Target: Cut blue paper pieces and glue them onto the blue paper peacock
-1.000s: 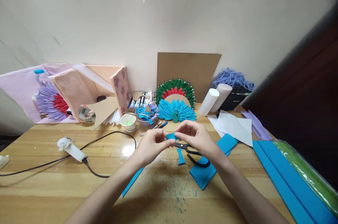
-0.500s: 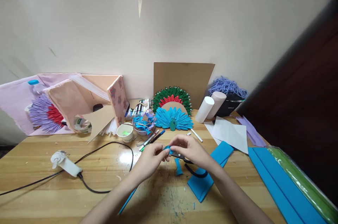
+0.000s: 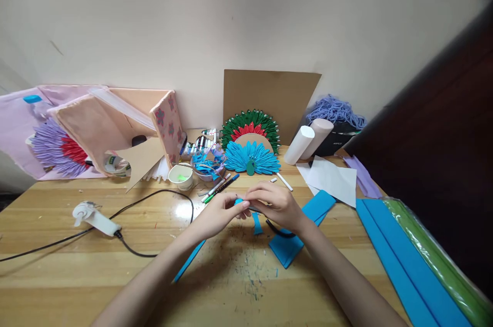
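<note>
Clearly, we have both hands at work above the middle of the table (image 3: 57, 291), a small blue piece (image 3: 239, 202) between our fingertips. Our left hand (image 3: 220, 215) pinches it, thumb against fingers; our right hand (image 3: 278, 204) meets it from the other side, its grip pressed together at the piece's edge, though our own fingers hide much of it.

Just below our right hand lie the scissors (image 3: 280, 230), of which we see mainly a black handle loop, reaching over a folded blue strip (image 3: 285, 251). A blue offcut (image 3: 257, 224) sits beside them on the table, and a narrow blue strip (image 3: 189, 261) shows under our left forearm.

Beyond our hands we have a blue fan-shaped flower (image 3: 252, 158) in front of a green and red fan (image 3: 250, 122), with a brown board (image 3: 269, 93) upright behind. Left of these stand a basket of blue scraps (image 3: 210, 162) and a paper cup (image 3: 181, 177); near our right forearm, well apart from it, lies a long blue folded sheet (image 3: 400, 255).
</note>
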Demonstrator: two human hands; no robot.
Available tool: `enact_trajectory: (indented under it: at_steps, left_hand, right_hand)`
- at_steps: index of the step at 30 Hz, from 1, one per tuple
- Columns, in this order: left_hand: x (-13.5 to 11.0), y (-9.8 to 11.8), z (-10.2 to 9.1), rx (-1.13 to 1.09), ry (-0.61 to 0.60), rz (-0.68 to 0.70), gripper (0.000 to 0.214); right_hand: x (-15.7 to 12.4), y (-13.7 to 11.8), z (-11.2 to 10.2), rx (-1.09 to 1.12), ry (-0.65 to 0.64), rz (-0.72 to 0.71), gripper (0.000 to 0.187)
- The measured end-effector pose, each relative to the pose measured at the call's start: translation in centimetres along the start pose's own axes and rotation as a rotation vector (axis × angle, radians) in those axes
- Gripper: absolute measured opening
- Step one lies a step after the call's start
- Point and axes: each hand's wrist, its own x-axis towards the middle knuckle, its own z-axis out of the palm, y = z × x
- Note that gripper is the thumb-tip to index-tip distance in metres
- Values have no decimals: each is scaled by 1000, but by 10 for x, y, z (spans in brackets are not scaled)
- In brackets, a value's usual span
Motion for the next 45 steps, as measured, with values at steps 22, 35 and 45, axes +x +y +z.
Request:
enact_trajectory:
  at_steps: [22, 35, 45]
  left_hand:
    - [-5, 3, -8, 432, 34, 84, 32]
    - [-1, -4, -1, 13, 345, 252, 19]
    - [-6, 1, -4, 168, 418, 321, 18]
  right_hand:
    - [4, 6, 2, 684, -112, 683, 22]
    - [5, -1, 4, 539, 80, 655, 20]
    - [3, -9, -3, 301, 174, 514, 16]
